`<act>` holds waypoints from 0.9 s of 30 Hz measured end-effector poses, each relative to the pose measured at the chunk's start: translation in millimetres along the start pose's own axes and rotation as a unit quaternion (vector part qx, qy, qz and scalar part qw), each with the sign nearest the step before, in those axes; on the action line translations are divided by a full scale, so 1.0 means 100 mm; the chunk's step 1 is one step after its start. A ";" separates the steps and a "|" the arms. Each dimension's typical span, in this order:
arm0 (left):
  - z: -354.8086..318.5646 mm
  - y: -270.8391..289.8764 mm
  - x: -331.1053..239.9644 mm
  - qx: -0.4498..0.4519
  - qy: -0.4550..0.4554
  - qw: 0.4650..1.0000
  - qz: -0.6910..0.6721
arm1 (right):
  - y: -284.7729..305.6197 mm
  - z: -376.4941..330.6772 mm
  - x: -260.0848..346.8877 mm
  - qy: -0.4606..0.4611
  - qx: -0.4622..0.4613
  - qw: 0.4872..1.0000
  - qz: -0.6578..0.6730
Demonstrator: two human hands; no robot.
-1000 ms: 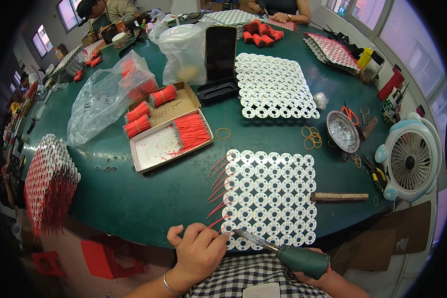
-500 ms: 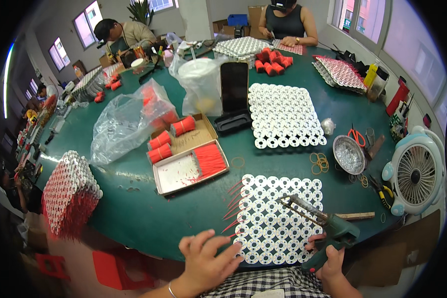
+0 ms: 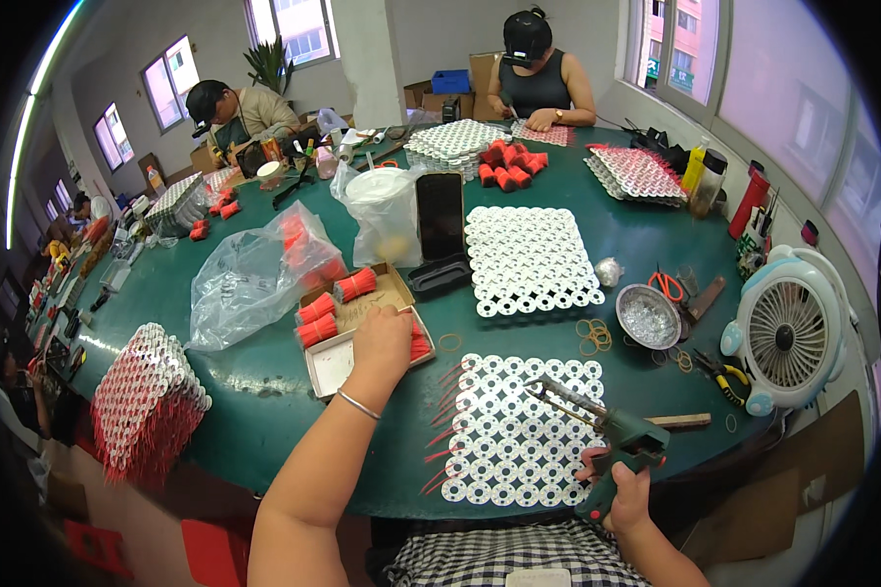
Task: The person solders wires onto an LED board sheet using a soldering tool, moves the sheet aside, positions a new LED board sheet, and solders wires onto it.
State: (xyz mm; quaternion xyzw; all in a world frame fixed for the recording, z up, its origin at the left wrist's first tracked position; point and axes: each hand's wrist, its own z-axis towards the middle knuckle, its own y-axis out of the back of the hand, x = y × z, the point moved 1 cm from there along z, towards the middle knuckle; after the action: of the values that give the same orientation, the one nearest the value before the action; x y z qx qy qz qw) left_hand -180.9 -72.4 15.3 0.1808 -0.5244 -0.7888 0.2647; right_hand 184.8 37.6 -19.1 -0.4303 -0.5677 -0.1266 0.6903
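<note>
My left hand [image 3: 384, 340] reaches over the shallow cardboard box [image 3: 329, 370], its fingers curled down at the red wires [image 3: 420, 344] there. What the fingertips pinch, if anything, is hidden. In my right hand [image 3: 625, 494] is a green soldering gun [image 3: 636, 440], gripped by its handle. Its metal tip points up and left above a panel of round white circuit boards [image 3: 499, 430]. Short red wires [image 3: 444, 440] stick out from the panel's left edge, one or more at several rows.
Behind the panel lies a stack of white panels [image 3: 533, 259]. A metal bowl [image 3: 648, 316], pliers [image 3: 724, 377] and a fan [image 3: 791, 333] stand at right. Left are a plastic bag [image 3: 240, 284] and wired panels [image 3: 147, 401]. Two people work across the table.
My left hand has moved from beside the panel's lower left corner, fingers spread, forward to the wires in the box. The soldering gun stays over the panel's right side. The view has shifted.
</note>
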 end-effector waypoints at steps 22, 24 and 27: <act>0.01 0.08 0.00 0.040 -0.059 0.997 -0.028 | -0.04 -0.01 0.02 0.004 -0.055 0.998 -0.032; 0.01 0.09 0.02 -0.002 -0.113 0.992 -0.050 | -0.06 -0.02 0.05 0.009 -0.057 0.997 -0.050; 0.03 0.10 0.12 0.004 -0.113 0.992 -0.056 | -0.07 0.06 0.05 -0.002 -0.049 0.998 -0.042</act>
State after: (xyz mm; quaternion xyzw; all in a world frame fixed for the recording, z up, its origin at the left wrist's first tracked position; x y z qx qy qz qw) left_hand -190.4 -80.3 25.4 0.1205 -0.5430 -0.8159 0.1580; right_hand 177.1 39.4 -11.5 -0.4393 -0.5796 -0.1824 0.6616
